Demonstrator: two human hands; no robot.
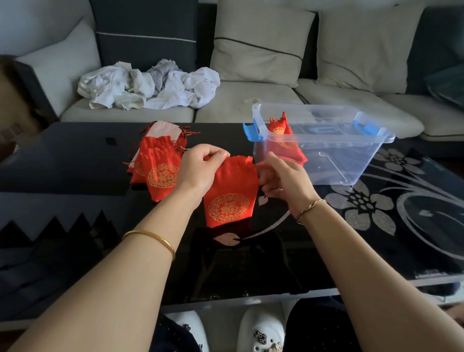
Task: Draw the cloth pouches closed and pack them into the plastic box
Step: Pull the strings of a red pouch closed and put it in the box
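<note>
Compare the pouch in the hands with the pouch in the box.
The held pouch hangs over the table, pinched by the left hand and right hand; the boxed pouch lies inside the box. The held pouch's mouth is spread wide; the boxed pouch's neck looks gathered. Both are red with a gold round emblem.

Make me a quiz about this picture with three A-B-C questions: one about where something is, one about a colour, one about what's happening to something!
1. Where does the plastic box stand? A on the sofa; B on the black table; C on the floor.
2. What colour are its latches? A blue; B green; C yellow.
3. The front red pouch is: A inside the box; B pinched at its top by the left grip and right grip; C lying untouched.
Answers: B, its base rests on the tabletop; A, both latches are bright blue; B, both grips pinch its top edge.
</note>
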